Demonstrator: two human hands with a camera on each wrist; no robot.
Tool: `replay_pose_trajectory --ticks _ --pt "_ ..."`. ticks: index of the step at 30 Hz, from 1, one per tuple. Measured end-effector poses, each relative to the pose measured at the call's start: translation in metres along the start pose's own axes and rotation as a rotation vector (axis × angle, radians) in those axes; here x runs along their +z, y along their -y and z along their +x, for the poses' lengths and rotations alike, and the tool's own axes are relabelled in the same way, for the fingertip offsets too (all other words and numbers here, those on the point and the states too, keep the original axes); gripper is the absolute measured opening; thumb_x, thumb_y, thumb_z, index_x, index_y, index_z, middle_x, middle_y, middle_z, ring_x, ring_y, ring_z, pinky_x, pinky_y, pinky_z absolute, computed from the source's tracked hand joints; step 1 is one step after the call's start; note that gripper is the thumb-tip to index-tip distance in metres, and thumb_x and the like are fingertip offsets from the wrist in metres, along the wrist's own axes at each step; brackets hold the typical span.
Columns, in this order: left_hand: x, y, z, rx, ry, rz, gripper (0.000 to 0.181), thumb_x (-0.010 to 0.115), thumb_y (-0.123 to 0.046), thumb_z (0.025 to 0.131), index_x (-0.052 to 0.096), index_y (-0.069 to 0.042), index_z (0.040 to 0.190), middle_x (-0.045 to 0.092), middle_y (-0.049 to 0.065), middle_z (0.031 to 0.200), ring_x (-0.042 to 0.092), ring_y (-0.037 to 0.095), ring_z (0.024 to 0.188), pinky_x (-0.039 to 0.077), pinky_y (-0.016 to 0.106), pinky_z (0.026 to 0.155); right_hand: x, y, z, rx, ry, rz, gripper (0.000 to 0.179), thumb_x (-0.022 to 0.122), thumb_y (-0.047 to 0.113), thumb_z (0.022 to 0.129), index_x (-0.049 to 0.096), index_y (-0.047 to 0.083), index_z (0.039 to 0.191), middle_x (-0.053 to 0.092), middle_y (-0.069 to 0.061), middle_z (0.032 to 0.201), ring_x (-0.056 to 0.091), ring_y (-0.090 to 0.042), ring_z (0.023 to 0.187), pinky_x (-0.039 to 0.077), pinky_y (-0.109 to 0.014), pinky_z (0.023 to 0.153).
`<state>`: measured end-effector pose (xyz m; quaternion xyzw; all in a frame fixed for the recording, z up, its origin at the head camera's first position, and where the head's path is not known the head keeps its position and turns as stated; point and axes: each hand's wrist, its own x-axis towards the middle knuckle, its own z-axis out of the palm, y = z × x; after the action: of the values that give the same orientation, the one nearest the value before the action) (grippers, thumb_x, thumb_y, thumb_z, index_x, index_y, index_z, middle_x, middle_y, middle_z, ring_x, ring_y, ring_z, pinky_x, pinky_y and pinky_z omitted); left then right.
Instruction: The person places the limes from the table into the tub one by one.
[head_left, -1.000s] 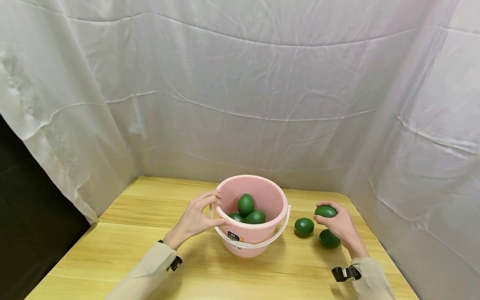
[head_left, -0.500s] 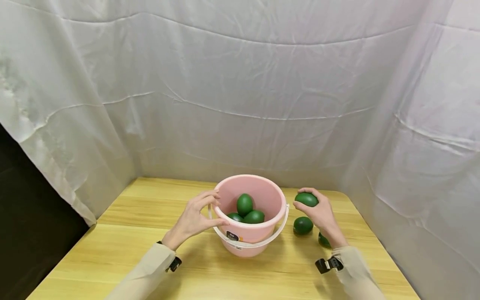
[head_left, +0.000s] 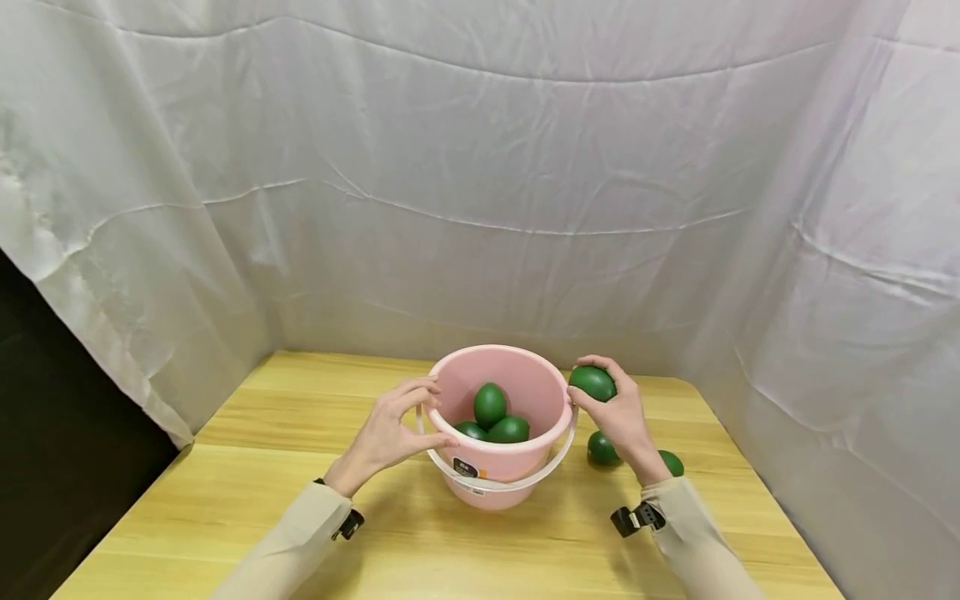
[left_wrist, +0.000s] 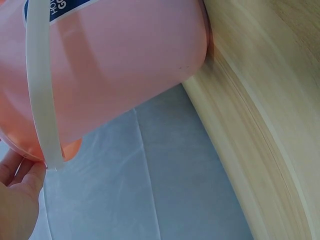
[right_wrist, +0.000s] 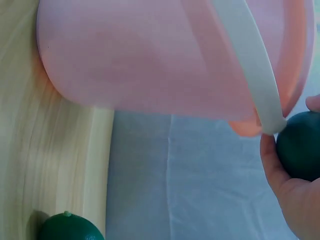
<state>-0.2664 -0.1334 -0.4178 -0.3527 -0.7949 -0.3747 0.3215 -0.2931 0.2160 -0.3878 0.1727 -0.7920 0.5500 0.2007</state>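
Note:
A pink bucket (head_left: pixel 495 471) stands on the table with its white handle hanging down in front. In the head view, several dark green avocados (head_left: pixel 490 406) lie inside it. My left hand (head_left: pixel 393 425) grips the bucket's left rim between thumb and fingers; the left wrist view shows the fingertips right at the handle's end. My right hand (head_left: pixel 618 408) holds another avocado (head_left: pixel 592 383) at the right rim, thumb below and fingers over the top. In the right wrist view, that held avocado (right_wrist: pixel 302 145) is close beside the handle's end.
Right of the bucket, two avocados lie on the wooden table (head_left: pixel 420 550): one (head_left: pixel 602 450) partly behind my right wrist, one (head_left: pixel 672 463) beyond it. Pale cloth (head_left: pixel 480 167) hangs behind the table and along its sides.
My right hand has carried the avocado leftward and up from the ones on the table to the bucket's right rim. The left hand has stayed on the rim.

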Motion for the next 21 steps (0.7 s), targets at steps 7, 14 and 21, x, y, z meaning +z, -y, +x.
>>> replay_pose_trajectory --ticks 7,14,21 --pt "0.000 0.000 0.000 -0.009 0.003 -0.002 0.043 0.090 -0.044 0.063 0.063 -0.019 0.085 0.067 0.004 0.119 0.060 0.026 0.119 0.050 0.043 0.102 0.011 0.034 -0.002 -0.097 0.027 -0.038 0.056 0.071 -0.004 0.083 0.045 -0.002 0.133 0.054 -0.020 0.133 0.056 -0.022 0.104 0.050 -0.024 0.082" --pt "0.001 -0.001 -0.001 -0.014 0.008 -0.006 0.043 0.090 -0.044 0.064 0.064 -0.017 0.086 0.067 0.007 0.119 0.060 0.025 0.119 0.050 0.044 0.103 0.022 0.022 0.002 -0.131 0.048 -0.055 0.057 0.072 -0.002 0.083 0.049 0.006 0.134 0.053 -0.018 0.135 0.058 -0.027 0.100 0.053 -0.031 0.078" --pt "0.001 0.001 0.000 -0.003 0.003 -0.013 0.044 0.090 -0.044 0.064 0.065 -0.016 0.086 0.067 0.007 0.118 0.061 0.027 0.117 0.050 0.042 0.102 0.030 0.020 0.006 -0.163 0.065 -0.066 0.058 0.075 0.003 0.082 0.051 0.012 0.134 0.059 -0.013 0.130 0.063 -0.027 0.097 0.057 -0.030 0.074"
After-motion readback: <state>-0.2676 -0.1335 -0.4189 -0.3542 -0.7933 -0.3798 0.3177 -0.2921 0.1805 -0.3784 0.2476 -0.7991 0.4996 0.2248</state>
